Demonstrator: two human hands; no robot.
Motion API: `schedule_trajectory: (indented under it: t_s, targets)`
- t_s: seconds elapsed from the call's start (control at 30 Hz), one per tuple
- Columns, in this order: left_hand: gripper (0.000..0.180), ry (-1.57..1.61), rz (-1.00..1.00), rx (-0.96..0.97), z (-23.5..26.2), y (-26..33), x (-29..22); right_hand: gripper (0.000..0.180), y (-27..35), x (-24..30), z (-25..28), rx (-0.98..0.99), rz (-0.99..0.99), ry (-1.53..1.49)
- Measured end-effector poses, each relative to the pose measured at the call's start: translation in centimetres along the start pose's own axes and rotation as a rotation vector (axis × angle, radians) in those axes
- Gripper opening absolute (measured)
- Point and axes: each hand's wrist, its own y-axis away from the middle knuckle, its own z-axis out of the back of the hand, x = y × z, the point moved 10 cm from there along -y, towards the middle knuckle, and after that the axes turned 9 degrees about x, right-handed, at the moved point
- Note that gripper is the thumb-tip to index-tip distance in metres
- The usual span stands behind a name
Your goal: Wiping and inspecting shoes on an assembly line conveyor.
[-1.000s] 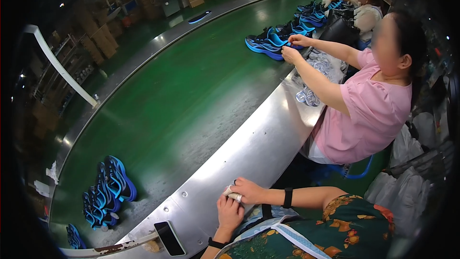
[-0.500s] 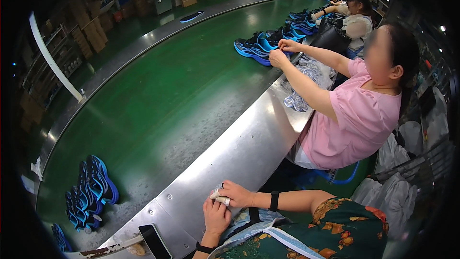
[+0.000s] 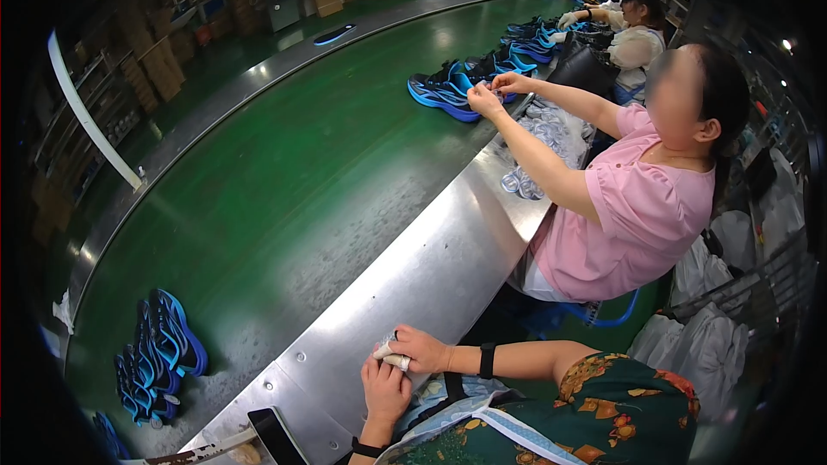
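My left hand (image 3: 384, 390) and my right hand (image 3: 419, 350) meet at the near edge of the bare metal ledge (image 3: 392, 280). Whitish wraps (image 3: 397, 362) cover finger ends of my right hand, whose fingers are curled. The fingertips of my left hand press in against those wrapped fingers. Anything small between the hands is hidden. A dark phone with a pale edge (image 3: 276, 437) lies on the ledge to the left of my left hand.
Blue and black sports shoes (image 3: 159, 353) stand on the green belt (image 3: 284, 164) at left; more shoes (image 3: 448, 90) stand farther along. A co-worker in pink (image 3: 637, 215) sits at right, beside round silvery pieces (image 3: 523, 182). A dark insole (image 3: 335, 34) lies on the far rim.
The whole view has shifted slightly. The pink-sleeved co-worker's hands have come a little closer together by the shoes. My hands stay together in nearly the same pose.
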Motion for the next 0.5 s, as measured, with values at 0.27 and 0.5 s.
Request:
schedule_trajectory:
  t_s: [0.27, 0.5]
  targets:
    - [0.036, 0.048, -0.013, 0.075, -1.5, 0.0, 0.4, 0.037, 0.1, -0.7, -0.4, 0.012, 0.0, -0.075]
    - [0.037, 0.034, 0.069, 0.124, -1.0, 0.0, 0.5, 0.035, -0.2, 0.3, 0.6, -0.031, 0.001, -0.109]
